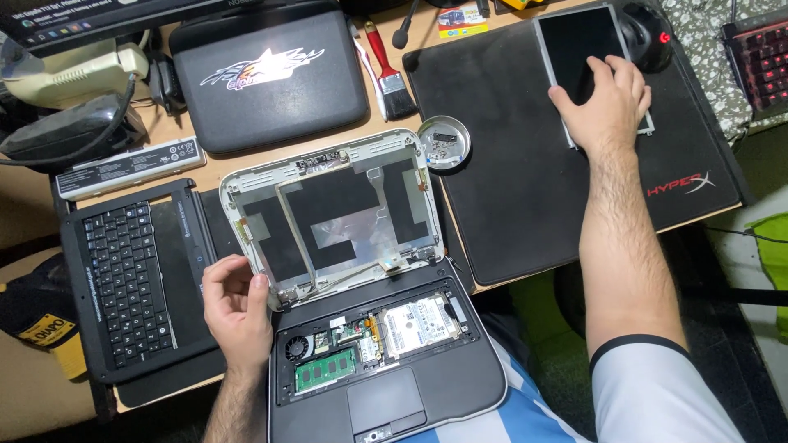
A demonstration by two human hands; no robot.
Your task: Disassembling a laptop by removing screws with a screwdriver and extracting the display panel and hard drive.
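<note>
Laptop (pixel 369 328) opened, keyboard removed; hands: left hand (pixel 235 308) grips lid (pixel 328 213), right hand (pixel 603 102) on screen panel (pixel 574 41).

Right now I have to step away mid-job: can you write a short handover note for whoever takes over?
Left hand: grips the lower left corner of the lid shell, near the hinge.
Right hand: flat on the screen panel, which lies on the black mat.
Laptop base: at the desk's near edge, keyboard off, fan, memory and drive exposed.
Keyboard frame: left of the base.
Screw dish: beside the lid's top right corner.
Done: panel out of lid, keyboard removed.
Left: lid shell is not yet off the base; one hinge looks attached.
</note>
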